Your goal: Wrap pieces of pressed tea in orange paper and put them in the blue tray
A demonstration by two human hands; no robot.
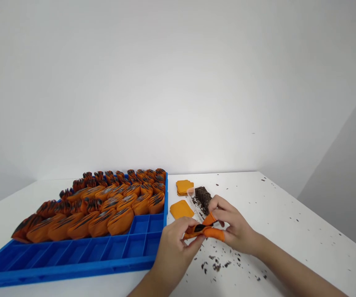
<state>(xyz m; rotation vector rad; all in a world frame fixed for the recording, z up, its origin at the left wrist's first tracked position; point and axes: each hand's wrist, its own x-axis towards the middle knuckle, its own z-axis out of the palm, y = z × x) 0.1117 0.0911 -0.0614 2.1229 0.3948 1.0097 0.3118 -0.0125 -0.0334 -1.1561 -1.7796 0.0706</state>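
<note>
My left hand [178, 243] pinches a small folded orange sheet [192, 233] with dark material showing along its opening. From the right, my right hand [235, 227] closes its thumb and index finger on the same folded sheet; orange covers like finger cots [214, 234] appear to sit on those fingertips. Behind my hands is a clear plastic tray [190, 193] with dark brown flaky pieces [202, 196], partly hidden by my right hand. Flat yellow-orange square sheets lie beside it, in a rear stack [184, 187] and a nearer stack [181, 209].
On the left stands a large blue compartment tray [104, 264] with many orange folded bundles [120, 220] showing dark edges. Its front row and two compartments near the right side hold nothing. Dark crumbs [216, 266] are scattered over the white table [289, 231]. A white wall rises behind.
</note>
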